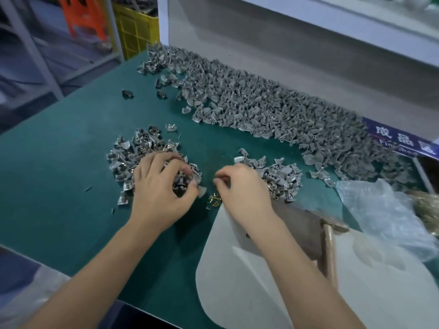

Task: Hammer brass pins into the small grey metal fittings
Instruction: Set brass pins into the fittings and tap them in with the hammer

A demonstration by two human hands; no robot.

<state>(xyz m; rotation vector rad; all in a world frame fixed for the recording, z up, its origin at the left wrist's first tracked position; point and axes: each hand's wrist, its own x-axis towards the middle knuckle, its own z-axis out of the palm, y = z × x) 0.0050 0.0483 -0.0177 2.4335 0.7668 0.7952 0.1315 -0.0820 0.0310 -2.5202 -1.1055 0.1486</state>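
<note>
While the left hand [161,184] curls its fingers around a fitting [181,186] and the right hand [240,184] pinches a pin, a huge heap of fittings [273,108] waits on the bench [71,162]; most work seemingly remains.

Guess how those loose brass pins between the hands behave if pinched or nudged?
The brass pins look tiny and smooth, so likely slippery and hard to pinch singly. Short and apparently round, they would probably roll or scatter on the green mat. Likely rigid and light.
</note>
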